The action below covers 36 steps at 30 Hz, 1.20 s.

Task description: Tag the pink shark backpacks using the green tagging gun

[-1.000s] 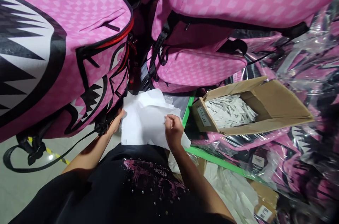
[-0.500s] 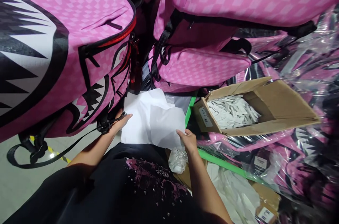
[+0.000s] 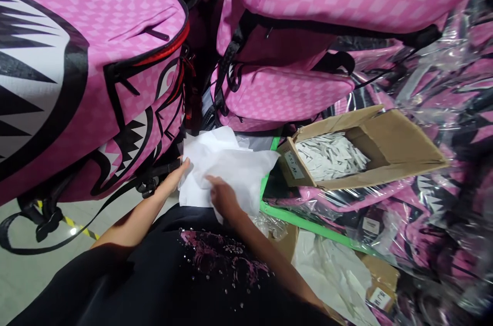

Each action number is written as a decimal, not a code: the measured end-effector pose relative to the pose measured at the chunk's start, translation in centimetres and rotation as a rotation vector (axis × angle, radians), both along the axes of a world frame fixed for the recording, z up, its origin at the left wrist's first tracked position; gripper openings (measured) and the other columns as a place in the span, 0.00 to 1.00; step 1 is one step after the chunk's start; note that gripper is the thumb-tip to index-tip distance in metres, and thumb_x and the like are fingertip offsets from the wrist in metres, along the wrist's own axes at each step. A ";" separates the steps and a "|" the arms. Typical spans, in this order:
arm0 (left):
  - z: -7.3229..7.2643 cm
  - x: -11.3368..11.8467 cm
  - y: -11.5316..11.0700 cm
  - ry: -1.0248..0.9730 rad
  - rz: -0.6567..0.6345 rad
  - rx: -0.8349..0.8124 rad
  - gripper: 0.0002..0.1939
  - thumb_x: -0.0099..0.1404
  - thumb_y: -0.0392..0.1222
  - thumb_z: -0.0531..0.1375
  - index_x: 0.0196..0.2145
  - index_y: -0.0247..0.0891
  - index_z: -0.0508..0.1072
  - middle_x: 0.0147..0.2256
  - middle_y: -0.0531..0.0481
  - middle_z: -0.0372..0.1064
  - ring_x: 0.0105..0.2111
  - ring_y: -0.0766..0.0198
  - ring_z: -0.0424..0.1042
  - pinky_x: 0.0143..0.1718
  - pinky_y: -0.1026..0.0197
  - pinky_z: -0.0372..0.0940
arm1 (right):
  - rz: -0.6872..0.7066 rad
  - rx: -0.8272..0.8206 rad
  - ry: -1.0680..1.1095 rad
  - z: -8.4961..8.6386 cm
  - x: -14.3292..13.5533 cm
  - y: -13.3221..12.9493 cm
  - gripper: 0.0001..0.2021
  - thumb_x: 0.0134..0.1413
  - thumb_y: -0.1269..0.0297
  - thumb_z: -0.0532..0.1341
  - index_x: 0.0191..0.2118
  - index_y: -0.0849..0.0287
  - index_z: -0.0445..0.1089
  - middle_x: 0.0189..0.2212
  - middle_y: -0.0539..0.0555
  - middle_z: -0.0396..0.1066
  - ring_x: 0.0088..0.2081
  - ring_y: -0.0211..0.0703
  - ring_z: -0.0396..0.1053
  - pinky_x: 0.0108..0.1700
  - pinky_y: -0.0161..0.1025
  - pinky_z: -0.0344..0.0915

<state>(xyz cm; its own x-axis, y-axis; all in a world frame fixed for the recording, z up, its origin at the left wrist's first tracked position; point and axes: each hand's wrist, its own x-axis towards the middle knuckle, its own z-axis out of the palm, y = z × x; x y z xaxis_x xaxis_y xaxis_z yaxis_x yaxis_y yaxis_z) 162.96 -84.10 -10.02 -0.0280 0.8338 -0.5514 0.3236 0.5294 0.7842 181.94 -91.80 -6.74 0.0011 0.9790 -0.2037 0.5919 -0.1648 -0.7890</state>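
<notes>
Several white sheets [image 3: 246,177] lie spread in front of my body, the upper one lifted and bent. My left hand [image 3: 182,168] holds the left edge of the sheets, its thumb on top and its other fingers hidden. Over the middle of the sheets is my right hand [image 3: 223,193], its index finger stretched toward the left against the paper; its other fingers are blurred. A large pink backpack [image 3: 96,13] with a shark-mouth print stands beside my left arm.
An open cardboard box [image 3: 400,144] of small white slips stands at the right, on plastic-wrapped pink bags [image 3: 385,228]. A green edge [image 3: 308,222] runs below it. More pink backpacks [image 3: 292,92] are stacked behind the sheets. A black strap [image 3: 100,213] hangs at the left.
My right hand has moved left from the right edge of the sheets to their middle. The upper sheet has shifted and its right corner is raised. The view has shifted slightly.
</notes>
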 end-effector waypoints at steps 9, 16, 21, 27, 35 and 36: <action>2.5 1.9 0.1 0.107 -0.332 0.187 0.20 0.64 0.40 0.61 0.53 0.38 0.73 0.47 0.44 0.76 0.49 0.56 0.74 0.57 0.51 0.65 | 0.113 0.045 0.095 -1.7 1.7 1.8 0.20 0.57 0.63 0.61 0.55 0.58 0.70 0.44 0.58 0.76 0.42 0.45 0.75 0.48 0.43 0.72; 11.3 2.7 0.7 -0.041 -0.968 0.409 0.20 0.61 0.29 0.54 0.45 0.45 0.78 0.43 0.55 0.77 0.46 0.64 0.73 0.59 0.58 0.60 | 0.170 0.049 -0.222 2.6 13.6 6.1 0.40 0.43 0.60 0.69 0.65 0.59 0.62 0.71 0.63 0.44 0.72 0.65 0.38 0.68 0.66 0.41; 15.2 3.9 6.3 -0.035 -1.163 0.352 0.21 0.60 0.27 0.52 0.46 0.40 0.77 0.43 0.55 0.76 0.46 0.66 0.74 0.51 0.66 0.65 | 0.186 -0.357 0.196 2.1 14.0 2.8 0.20 0.48 0.53 0.66 0.44 0.61 0.76 0.46 0.58 0.77 0.51 0.55 0.72 0.55 0.50 0.68; 7.1 9.8 12.5 0.438 -1.048 0.277 0.08 0.65 0.33 0.60 0.41 0.34 0.77 0.40 0.50 0.76 0.43 0.62 0.74 0.49 0.59 0.67 | -0.143 -0.419 -0.047 -3.5 11.8 2.5 0.20 0.54 0.61 0.60 0.51 0.66 0.71 0.45 0.62 0.76 0.46 0.53 0.74 0.49 0.44 0.70; -2.1 12.6 13.9 0.798 -0.890 0.293 0.27 0.67 0.48 0.62 0.61 0.38 0.64 0.63 0.40 0.56 0.62 0.48 0.60 0.61 0.39 0.60 | -0.384 -0.402 -0.419 -7.1 11.8 2.4 0.32 0.51 0.64 0.66 0.61 0.66 0.61 0.58 0.68 0.65 0.59 0.57 0.63 0.58 0.44 0.58; -2.5 12.8 14.2 0.826 -0.886 0.270 0.27 0.67 0.48 0.62 0.60 0.38 0.64 0.63 0.40 0.57 0.62 0.48 0.60 0.61 0.39 0.60 | -0.384 -0.433 -0.442 -7.2 11.9 2.5 0.30 0.51 0.64 0.66 0.60 0.65 0.62 0.55 0.67 0.68 0.57 0.57 0.65 0.56 0.44 0.59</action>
<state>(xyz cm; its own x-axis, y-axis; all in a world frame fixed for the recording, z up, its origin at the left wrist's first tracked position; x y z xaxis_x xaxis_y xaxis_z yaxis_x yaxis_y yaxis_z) 175.78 -69.89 -12.57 0.3458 0.8263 -0.4445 0.9360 -0.2705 0.2254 193.79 -89.28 -13.95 0.5001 0.7248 -0.4739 0.6780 -0.6681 -0.3063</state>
